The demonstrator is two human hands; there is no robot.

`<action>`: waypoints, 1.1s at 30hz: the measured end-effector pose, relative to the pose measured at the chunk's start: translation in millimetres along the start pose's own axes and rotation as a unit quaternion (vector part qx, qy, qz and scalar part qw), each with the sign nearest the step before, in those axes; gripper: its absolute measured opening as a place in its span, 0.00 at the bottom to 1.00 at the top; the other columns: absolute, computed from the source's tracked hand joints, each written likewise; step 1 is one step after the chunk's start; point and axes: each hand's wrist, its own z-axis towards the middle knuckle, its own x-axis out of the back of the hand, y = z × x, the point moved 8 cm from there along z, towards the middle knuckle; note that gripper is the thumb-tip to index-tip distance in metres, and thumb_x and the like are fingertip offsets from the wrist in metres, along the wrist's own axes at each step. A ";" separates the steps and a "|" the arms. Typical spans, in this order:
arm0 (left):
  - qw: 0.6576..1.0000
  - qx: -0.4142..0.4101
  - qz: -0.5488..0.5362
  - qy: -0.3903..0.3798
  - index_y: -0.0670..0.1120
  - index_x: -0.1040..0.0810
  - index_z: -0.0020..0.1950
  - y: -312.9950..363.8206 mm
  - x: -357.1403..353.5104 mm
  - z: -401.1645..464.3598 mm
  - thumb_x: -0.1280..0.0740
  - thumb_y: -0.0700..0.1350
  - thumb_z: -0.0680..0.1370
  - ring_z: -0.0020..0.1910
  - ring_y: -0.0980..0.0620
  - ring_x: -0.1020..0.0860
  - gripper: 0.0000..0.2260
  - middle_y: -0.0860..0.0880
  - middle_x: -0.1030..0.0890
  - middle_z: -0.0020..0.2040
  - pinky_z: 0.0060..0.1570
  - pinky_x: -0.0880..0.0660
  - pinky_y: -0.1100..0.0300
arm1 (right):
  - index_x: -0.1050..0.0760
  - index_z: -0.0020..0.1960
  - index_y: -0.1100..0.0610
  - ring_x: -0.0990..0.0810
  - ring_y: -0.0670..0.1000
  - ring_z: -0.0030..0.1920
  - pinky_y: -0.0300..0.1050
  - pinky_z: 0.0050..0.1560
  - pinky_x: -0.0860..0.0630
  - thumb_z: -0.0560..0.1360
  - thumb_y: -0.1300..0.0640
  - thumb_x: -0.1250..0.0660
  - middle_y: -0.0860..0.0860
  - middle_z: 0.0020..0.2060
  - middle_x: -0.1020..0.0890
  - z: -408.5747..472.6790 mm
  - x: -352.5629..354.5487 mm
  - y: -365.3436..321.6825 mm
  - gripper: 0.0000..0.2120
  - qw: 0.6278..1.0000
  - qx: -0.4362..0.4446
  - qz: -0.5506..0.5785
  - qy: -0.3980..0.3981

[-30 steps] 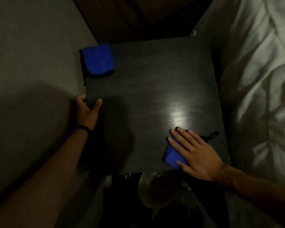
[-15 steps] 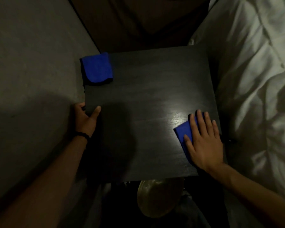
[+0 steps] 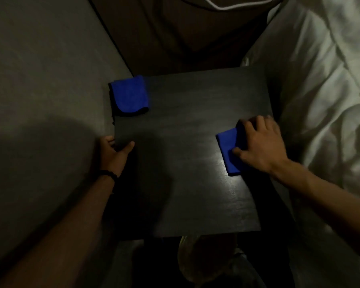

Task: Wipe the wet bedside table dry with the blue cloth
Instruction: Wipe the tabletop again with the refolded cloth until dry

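Observation:
A dark square bedside table (image 3: 185, 183) fills the middle of the head view, with a faint sheen near its right side. My right hand (image 3: 260, 144) presses flat on a folded blue cloth (image 3: 228, 150) at the table's right edge, fingers spread over it. My left hand (image 3: 114, 150) grips the table's left edge, thumb on top. A second folded blue cloth (image 3: 130, 96) lies at the far left corner, untouched.
A white rumpled duvet (image 3: 324, 100) lies right against the table's right side. A grey wall (image 3: 40, 80) runs along the left. A brown headboard panel (image 3: 175, 34) stands behind. A round glassy object (image 3: 197, 258) sits below the near edge.
My right hand slid the blue cloth from the near right corner away from me along the right edge. The left hand kept its hold on the left edge.

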 end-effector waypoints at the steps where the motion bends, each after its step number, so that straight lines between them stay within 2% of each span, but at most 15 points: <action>1: 1.000 0.016 -0.017 0.003 0.49 0.33 0.59 1.1 -0.2 1.2 0.25 0.45 0.70 0.53 0.49 0.25 0.22 0.49 0.27 0.59 0.48 0.28 0.57 | 0.33 0.75 0.55 0.32 0.62 0.70 0.60 0.79 0.49 0.70 0.33 0.30 0.60 0.65 0.28 3.0 4.2 2.0 0.40 0.999 0.013 -0.044 -0.021; 3: 0.998 0.029 -0.046 0.022 0.46 0.32 0.61 8.4 -2.1 5.7 0.28 0.47 0.72 0.54 0.47 0.25 0.22 0.46 0.26 0.61 0.53 0.27 0.51 | 0.28 0.70 0.55 0.30 0.61 0.67 0.59 0.78 0.49 0.71 0.36 0.27 0.59 0.62 0.26 7.9 9.6 5.3 0.35 0.996 0.037 -0.065 -0.055; 5: 0.997 0.019 -0.039 0.059 0.42 0.31 0.63 23.7 -3.6 12.7 0.32 0.49 0.76 0.55 0.45 0.25 0.20 0.44 0.25 0.59 0.54 0.28 0.53 | 0.25 0.65 0.55 0.29 0.58 0.61 0.55 0.70 0.37 0.75 0.42 0.28 0.57 0.59 0.26 12.9 12.7 2.4 0.25 0.994 0.074 -0.035 -0.073; 8: 0.996 0.002 -0.006 0.091 0.42 0.31 0.67 51.4 -10.2 26.8 0.37 0.50 0.80 0.59 0.44 0.26 0.19 0.43 0.24 0.60 0.54 0.31 0.57 | 0.23 0.58 0.56 0.24 0.53 0.54 0.49 0.55 0.27 0.78 0.52 0.30 0.55 0.55 0.23 29.1 20.4 -11.7 0.11 0.986 0.080 0.120 -0.085; 10: 0.995 -0.012 0.028 0.093 0.43 0.33 0.70 68.7 -15.5 37.9 0.38 0.50 0.80 0.62 0.45 0.27 0.21 0.44 0.26 0.65 0.55 0.32 0.58 | 0.24 0.56 0.56 0.20 0.54 0.50 0.50 0.50 0.24 0.79 0.54 0.30 0.54 0.49 0.19 48.7 25.7 -29.4 0.08 0.976 0.073 0.192 -0.068; 12: 0.994 -0.031 0.062 0.079 0.43 0.33 0.70 83.5 -21.7 48.7 0.37 0.49 0.80 0.63 0.44 0.27 0.20 0.44 0.27 0.66 0.58 0.30 0.54 | 0.26 0.54 0.56 0.20 0.54 0.47 0.51 0.48 0.24 0.79 0.55 0.30 0.55 0.48 0.18 72.8 28.4 -52.7 0.08 0.974 0.083 0.207 -0.036; 14: 0.994 -0.029 0.084 0.071 0.44 0.34 0.70 90.5 -25.9 56.8 0.36 0.46 0.80 0.63 0.45 0.28 0.20 0.44 0.28 0.67 0.62 0.29 0.49 | 0.26 0.55 0.55 0.22 0.54 0.50 0.50 0.49 0.27 0.79 0.55 0.30 0.55 0.51 0.19 95.3 28.0 -79.0 0.08 0.977 0.100 0.190 -0.017; 16: 0.992 -0.031 0.093 0.077 0.45 0.34 0.71 92.8 -27.6 60.5 0.36 0.44 0.79 0.65 0.45 0.29 0.21 0.44 0.29 0.68 0.64 0.30 0.47 | 0.26 0.57 0.57 0.23 0.58 0.54 0.53 0.54 0.27 0.79 0.55 0.30 0.58 0.54 0.21 116.6 27.4 -103.1 0.10 0.981 0.121 0.150 0.011; 21: 0.985 -0.081 0.107 0.104 0.44 0.36 0.73 99.3 -29.5 59.3 0.34 0.42 0.78 0.70 0.46 0.34 0.24 0.45 0.33 0.72 0.69 0.36 0.47 | 0.29 0.67 0.57 0.29 0.62 0.63 0.56 0.63 0.32 0.79 0.51 0.32 0.60 0.63 0.26 157.6 39.2 -144.7 0.19 0.987 0.118 0.056 0.089; 23: 0.976 -0.120 0.128 0.126 0.44 0.37 0.73 103.2 -25.6 55.1 0.32 0.42 0.77 0.70 0.46 0.35 0.26 0.44 0.36 0.73 0.69 0.35 0.48 | 0.30 0.68 0.58 0.30 0.64 0.65 0.58 0.67 0.34 0.78 0.52 0.32 0.62 0.66 0.28 161.5 48.3 -155.7 0.21 0.984 0.115 0.019 0.133; 26: 0.938 -0.229 0.202 0.165 0.44 0.37 0.73 117.0 -23.2 42.5 0.33 0.48 0.77 0.71 0.42 0.37 0.27 0.40 0.43 0.75 0.68 0.35 0.47 | 0.31 0.74 0.60 0.30 0.64 0.70 0.60 0.72 0.37 0.82 0.52 0.36 0.64 0.71 0.28 144.7 49.0 -178.9 0.23 0.968 0.164 -0.009 0.192; 27: 0.922 -0.268 0.235 0.152 0.45 0.38 0.74 123.2 -29.8 40.2 0.37 0.49 0.78 0.72 0.41 0.38 0.25 0.39 0.43 0.75 0.68 0.37 0.45 | 0.35 0.77 0.60 0.33 0.63 0.74 0.59 0.75 0.40 0.84 0.49 0.41 0.63 0.75 0.32 137.3 38.8 -185.8 0.26 0.968 0.177 -0.012 0.176; 29: 0.886 -0.309 0.329 0.103 0.47 0.42 0.76 130.2 -49.7 43.5 0.43 0.52 0.81 0.74 0.38 0.43 0.25 0.38 0.44 0.76 0.70 0.42 0.43 | 0.47 0.82 0.60 0.46 0.59 0.81 0.55 0.80 0.52 0.85 0.42 0.53 0.61 0.81 0.44 127.5 7.1 -191.4 0.32 0.982 0.166 -0.018 0.094; 31: 0.856 -0.302 0.416 0.053 0.49 0.47 0.78 128.0 -66.6 54.4 0.49 0.54 0.82 0.76 0.38 0.51 0.25 0.40 0.50 0.78 0.72 0.49 0.42 | 0.57 0.83 0.58 0.58 0.57 0.82 0.54 0.80 0.61 0.84 0.40 0.60 0.59 0.82 0.55 125.5 -16.0 -189.3 0.34 0.989 0.139 -0.022 0.048; 33: 0.839 -0.289 0.460 0.029 0.51 0.51 0.78 121.5 -75.1 62.9 0.52 0.55 0.82 0.76 0.39 0.55 0.25 0.42 0.53 0.78 0.73 0.52 0.42 | 0.60 0.83 0.57 0.61 0.56 0.82 0.53 0.80 0.64 0.83 0.40 0.63 0.58 0.82 0.58 129.6 -20.3 -189.0 0.34 0.991 0.124 -0.013 0.051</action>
